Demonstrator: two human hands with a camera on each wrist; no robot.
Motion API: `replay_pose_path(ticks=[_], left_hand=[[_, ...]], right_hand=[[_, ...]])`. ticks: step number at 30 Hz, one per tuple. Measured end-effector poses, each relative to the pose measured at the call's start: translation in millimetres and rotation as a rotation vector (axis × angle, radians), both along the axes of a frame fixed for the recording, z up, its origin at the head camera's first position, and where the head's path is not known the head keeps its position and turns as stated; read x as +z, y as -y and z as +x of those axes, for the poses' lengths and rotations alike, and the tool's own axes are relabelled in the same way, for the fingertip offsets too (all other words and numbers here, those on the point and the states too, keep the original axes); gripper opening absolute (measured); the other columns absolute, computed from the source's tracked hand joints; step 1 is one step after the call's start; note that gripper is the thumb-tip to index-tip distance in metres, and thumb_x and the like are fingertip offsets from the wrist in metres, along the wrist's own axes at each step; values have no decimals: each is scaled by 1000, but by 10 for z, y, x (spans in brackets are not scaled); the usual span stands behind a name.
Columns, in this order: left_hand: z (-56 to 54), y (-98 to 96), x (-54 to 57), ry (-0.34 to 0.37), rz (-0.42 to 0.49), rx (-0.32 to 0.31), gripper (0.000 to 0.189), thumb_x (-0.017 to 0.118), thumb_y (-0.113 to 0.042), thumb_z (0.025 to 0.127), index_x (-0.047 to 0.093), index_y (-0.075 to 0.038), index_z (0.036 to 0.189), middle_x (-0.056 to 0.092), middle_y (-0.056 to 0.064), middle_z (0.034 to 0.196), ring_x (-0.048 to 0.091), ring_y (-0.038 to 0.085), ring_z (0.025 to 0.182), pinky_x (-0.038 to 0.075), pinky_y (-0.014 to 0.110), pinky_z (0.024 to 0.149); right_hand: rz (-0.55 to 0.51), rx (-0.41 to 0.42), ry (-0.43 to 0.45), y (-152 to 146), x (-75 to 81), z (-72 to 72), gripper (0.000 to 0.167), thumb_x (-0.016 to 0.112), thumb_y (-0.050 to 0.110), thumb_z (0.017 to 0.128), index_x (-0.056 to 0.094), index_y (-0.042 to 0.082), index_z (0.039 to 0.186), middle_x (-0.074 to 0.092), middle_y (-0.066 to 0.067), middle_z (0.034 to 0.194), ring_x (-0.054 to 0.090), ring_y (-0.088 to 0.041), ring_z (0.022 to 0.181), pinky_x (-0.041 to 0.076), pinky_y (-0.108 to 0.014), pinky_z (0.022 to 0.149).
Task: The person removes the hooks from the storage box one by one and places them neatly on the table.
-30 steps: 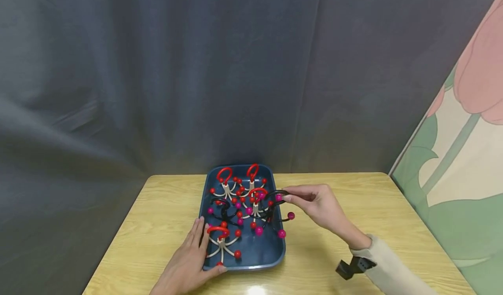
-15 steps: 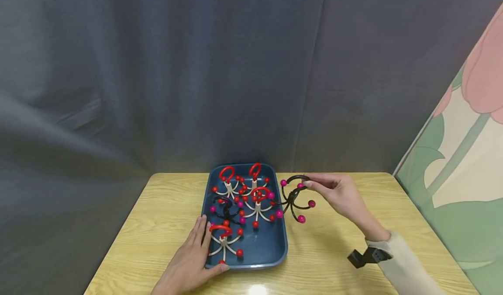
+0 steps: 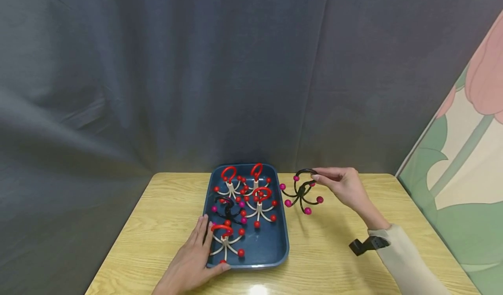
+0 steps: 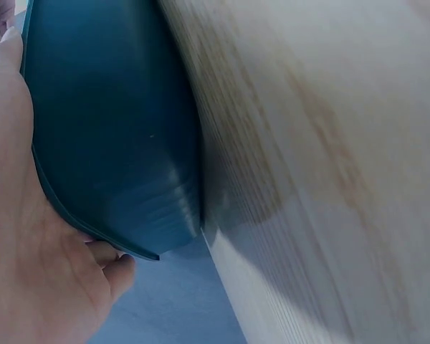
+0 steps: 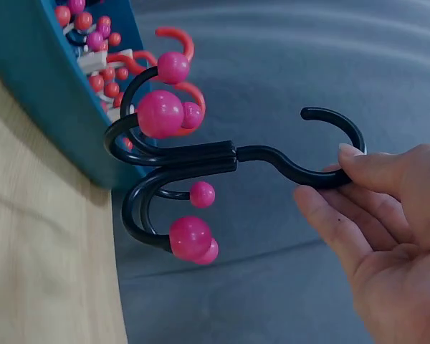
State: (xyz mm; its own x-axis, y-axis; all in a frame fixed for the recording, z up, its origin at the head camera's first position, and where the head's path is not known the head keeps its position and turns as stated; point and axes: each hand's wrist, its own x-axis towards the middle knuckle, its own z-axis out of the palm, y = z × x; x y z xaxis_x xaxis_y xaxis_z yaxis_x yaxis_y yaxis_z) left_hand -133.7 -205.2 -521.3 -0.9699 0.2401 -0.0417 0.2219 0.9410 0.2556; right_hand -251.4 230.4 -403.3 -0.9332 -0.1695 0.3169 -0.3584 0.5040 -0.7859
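My right hand [image 3: 341,186] pinches a black multi-arm hanger [image 5: 233,154] by its open hook, between thumb and fingers. Its several curved arms end in pink balls and point down; it hangs above the table just right of the blue tray [image 3: 286,229]. My left hand [image 3: 191,256] rests at the tray's near left corner, fingers straight along the left side and thumb on the front rim. Inside the tray, another black hanger [image 3: 228,210] with pink balls lies among several white hangers with red hooks and red balls, such as the near white hanger [image 3: 225,241].
The tray sits on a light wooden table [image 3: 334,251]. A dark grey curtain [image 3: 235,76] hangs right behind the table's far edge. On the right stands a panel with a painted tulip [image 3: 456,177]. A black wrist camera [image 3: 368,245] is strapped to the right wrist.
My right hand has lifted the black hanger from the tray's right side and carried it rightward, out over the table. The left hand has stayed on the tray corner.
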Motion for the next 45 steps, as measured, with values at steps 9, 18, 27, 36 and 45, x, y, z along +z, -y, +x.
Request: replay_pose_path(ticks=[9,18,27,36,45], left_hand=[[-30,-17,1,35,-18,3,122,47,-96,81,39,-5,162,6,16,179,10,38,166,38,57,125],[3,20,3,25,-8,13,123,48,-95,81,35,-5,163,3,15,179,10,37,166,38,56,125],[8,20,-8,18,-11,6,123,47,-95,82,33,-5,164,5,15,179,10,36,166,37,54,126],[8,-1,-19,-24,22,-12,119,53,-91,83,38,-3,162,10,17,178,14,38,165,41,54,123],[-7,7,-17,1,13,-4,120,49,-93,83,34,-5,164,8,16,179,14,36,165,40,54,124]], right_hand=[[30,-54,55,-118,-143,-230,34,76,33,98,79,12,124,81,-12,112,76,0,95,56,-13,79],[55,-79,80,-116,-337,-507,35,73,33,100,78,11,127,80,-16,116,77,-28,107,54,-18,76],[82,-88,86,-88,-485,-704,31,72,29,101,78,13,127,79,-15,119,75,-37,113,57,-25,78],[77,-81,92,-82,-629,-809,30,70,27,102,78,12,128,78,-17,121,75,-33,107,46,-26,62],[53,-77,64,-66,-717,-872,27,72,23,101,79,10,124,79,-18,116,71,-24,90,35,-28,49]])
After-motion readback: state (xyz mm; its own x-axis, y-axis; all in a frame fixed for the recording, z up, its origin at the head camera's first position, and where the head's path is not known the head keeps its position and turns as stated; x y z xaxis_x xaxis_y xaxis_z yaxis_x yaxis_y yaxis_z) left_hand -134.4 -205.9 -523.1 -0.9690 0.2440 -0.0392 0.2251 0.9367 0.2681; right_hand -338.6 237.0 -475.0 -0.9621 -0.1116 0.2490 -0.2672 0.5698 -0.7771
